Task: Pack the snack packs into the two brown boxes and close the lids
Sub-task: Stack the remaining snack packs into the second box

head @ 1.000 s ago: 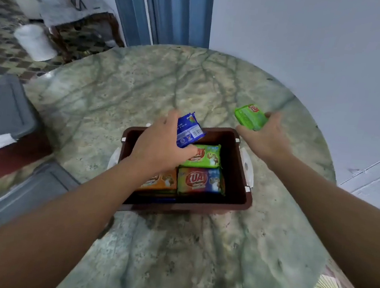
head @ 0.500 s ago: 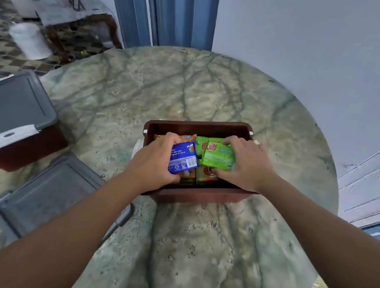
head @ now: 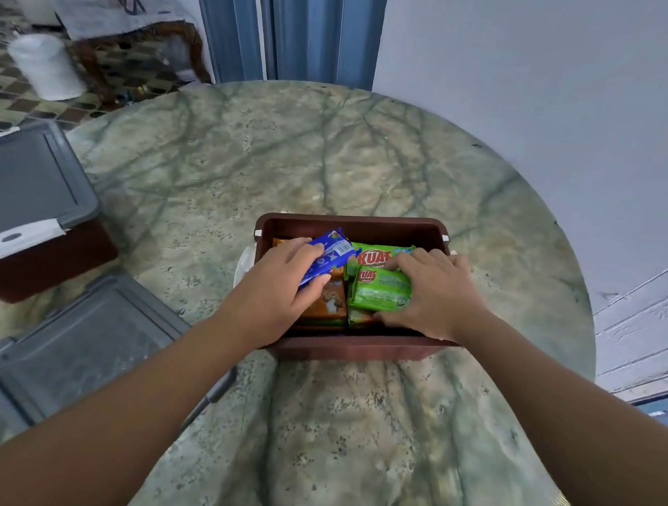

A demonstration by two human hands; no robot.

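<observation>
Inside the open brown box [head: 352, 223]: your left hand [head: 279, 288] pinches the blue pack [head: 325, 258], tilted; your right hand [head: 435, 296] grips the green pack [head: 380, 290], lying crosswise.

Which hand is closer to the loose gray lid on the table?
Left. The left hand is in the open box, toward the gray lid; the right hand is farther across.

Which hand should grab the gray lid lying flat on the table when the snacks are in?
Probably the left hand. The loose gray lid lies on its side of the open brown box. The right hand would have to cross over.
</observation>
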